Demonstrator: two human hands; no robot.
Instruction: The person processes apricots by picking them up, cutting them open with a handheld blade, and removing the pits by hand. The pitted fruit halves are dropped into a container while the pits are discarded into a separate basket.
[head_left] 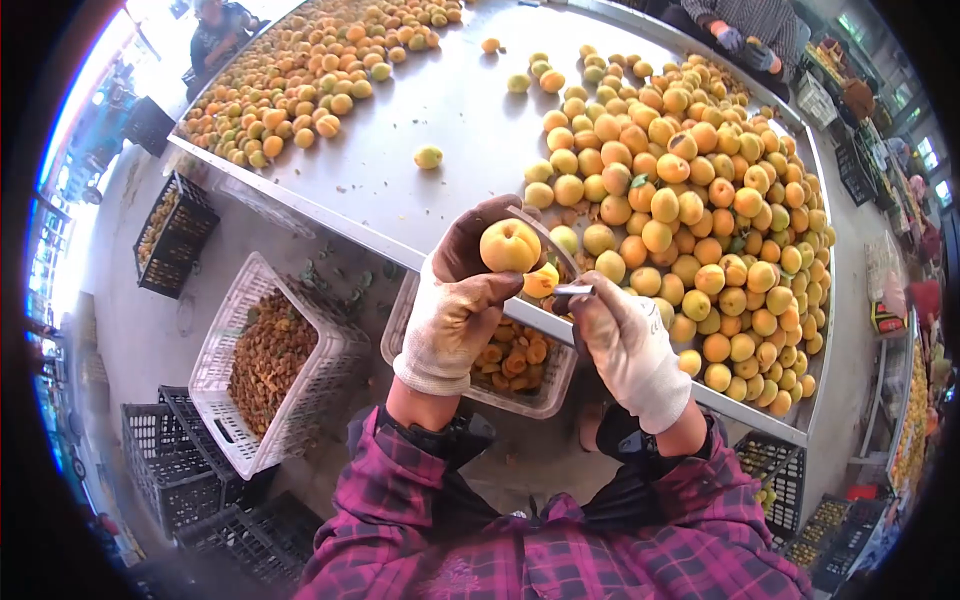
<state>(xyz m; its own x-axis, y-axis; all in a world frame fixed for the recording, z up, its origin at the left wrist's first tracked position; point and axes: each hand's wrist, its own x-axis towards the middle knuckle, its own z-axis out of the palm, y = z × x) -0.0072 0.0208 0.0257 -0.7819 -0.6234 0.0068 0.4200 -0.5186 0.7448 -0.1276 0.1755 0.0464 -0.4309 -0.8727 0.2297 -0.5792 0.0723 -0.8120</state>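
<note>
My left hand (447, 312), in a stained white work glove, is closed around a whole yellow-orange apricot (510, 245). Just below it, by the left thumb tip, is a cut piece of apricot (541, 281) with its flesh showing. My right hand (635, 352), gloved too, pinches a small knife (574, 290), whose short metal part points at the cut piece. Most of the knife is hidden by the fingers. Both hands are over the table's near edge. Beneath them, a light plastic crate (548, 408) contains apricot halves (513, 362), partly covered by the hands.
A metal-topped table (400, 200) bears a big apricot heap (700, 220) at right and another (310, 80) at far left. On the floor at left stand a white crate (205, 370) of brown pits (270, 360) and black crates (165, 470). Other people (745, 35) are across the table.
</note>
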